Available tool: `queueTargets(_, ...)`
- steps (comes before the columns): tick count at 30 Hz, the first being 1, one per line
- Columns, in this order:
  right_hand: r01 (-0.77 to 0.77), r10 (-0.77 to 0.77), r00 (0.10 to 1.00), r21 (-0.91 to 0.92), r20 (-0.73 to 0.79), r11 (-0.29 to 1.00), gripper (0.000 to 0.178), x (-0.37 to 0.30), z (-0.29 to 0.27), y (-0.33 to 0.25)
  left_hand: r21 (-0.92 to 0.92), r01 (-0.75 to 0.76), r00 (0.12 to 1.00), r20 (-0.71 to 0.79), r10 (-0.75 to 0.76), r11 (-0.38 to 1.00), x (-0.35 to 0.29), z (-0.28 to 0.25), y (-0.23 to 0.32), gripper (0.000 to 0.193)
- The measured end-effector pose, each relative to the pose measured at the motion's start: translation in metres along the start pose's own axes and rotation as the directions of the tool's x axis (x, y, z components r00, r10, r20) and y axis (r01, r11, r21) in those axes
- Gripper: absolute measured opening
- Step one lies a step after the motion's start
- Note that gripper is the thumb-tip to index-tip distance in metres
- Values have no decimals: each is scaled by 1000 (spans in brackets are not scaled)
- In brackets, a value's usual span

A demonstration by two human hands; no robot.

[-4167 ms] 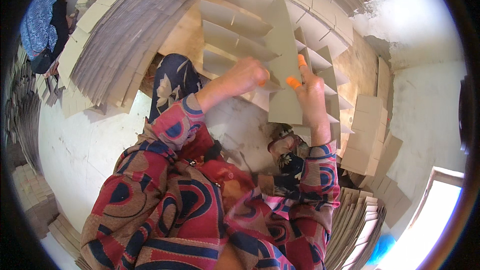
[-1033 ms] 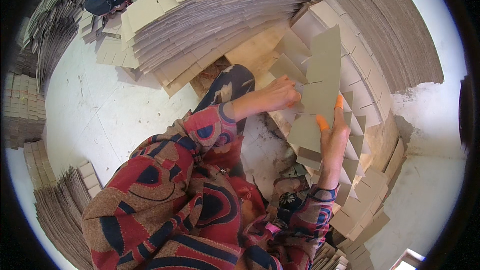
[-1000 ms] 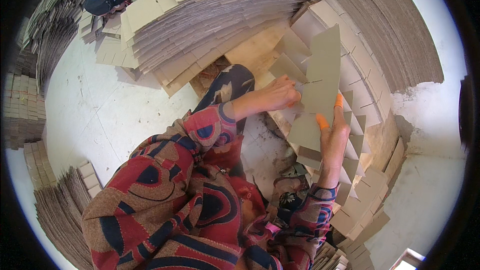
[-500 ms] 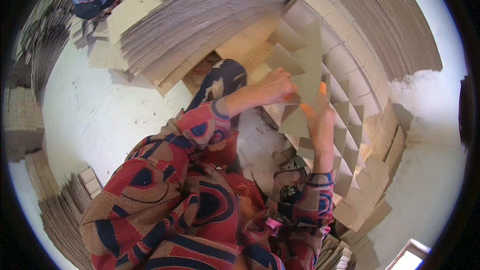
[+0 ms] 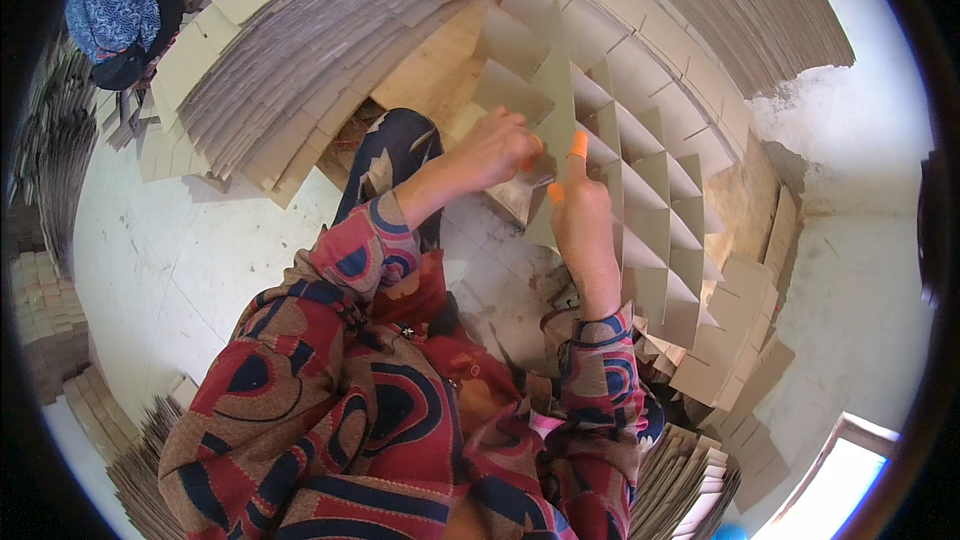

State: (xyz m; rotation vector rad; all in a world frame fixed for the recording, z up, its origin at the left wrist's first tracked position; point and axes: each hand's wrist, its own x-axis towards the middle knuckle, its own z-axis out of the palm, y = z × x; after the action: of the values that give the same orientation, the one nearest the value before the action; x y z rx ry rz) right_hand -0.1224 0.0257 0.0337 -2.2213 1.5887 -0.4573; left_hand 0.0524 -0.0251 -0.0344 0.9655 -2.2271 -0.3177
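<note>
A cardboard divider grid (image 5: pixel 668 225) of interlocked strips stands in front of me, slanting to the right. Along its left side runs a long cardboard strip (image 5: pixel 556 90), with short cross pieces sticking out toward my left hand. My left hand (image 5: pixel 500 150) is closed, its fingers curled at the end of a cross piece. Against the long strip is my right hand (image 5: pixel 583 220), gripping it with the index finger stretched up along the board and the thumb on the left. Orange covers (image 5: pixel 579 145) sit on fingertips of both hands. The left fingertips are partly hidden.
Rows of stacked cardboard strips (image 5: pixel 330 50) curve across the far left. Another tall stack (image 5: pixel 740 15) leans by the wall at far right. Loose slotted boards (image 5: pixel 725 335) lie right of the grid. A person in blue patterned clothing (image 5: pixel 115 10) is at the upper left.
The whole view has shifted, so the grid and hands appear farther left and slightly higher. Both hands stay at the long strip, and more of the grid's right side shows.
</note>
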Motion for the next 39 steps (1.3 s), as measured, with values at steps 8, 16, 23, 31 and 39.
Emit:
queueTargets(8, 17, -17, 999, -13, 35, 1000, 70, 2, 29, 26, 40, -15, 998, 59, 12, 999, -1, 5, -4, 10)
queueTargets(16, -235, -83, 814, -456, -575, 858, 57, 14, -53, 173, 50, -103, 993, 62, 100, 993, 12, -16, 17, 69)
queueTargets(23, -432, 425, 901, -110, -82, 895, 62, -5, -86, 200, 46, -71, 987, 151, 63, 996, 45, -4, -1, 92)
queueTargets(31, -138, 171, 979, -247, 115, 959, 53, -52, -41, 108, -4, -174, 892, 422, 159, 985, 84, 23, -40, 40)
queueTargets(39, -54, 61, 995, -93, 76, 994, 33, -63, -39, 145, -129, -321, 923, 176, 341, 938, 74, 22, -20, 13)
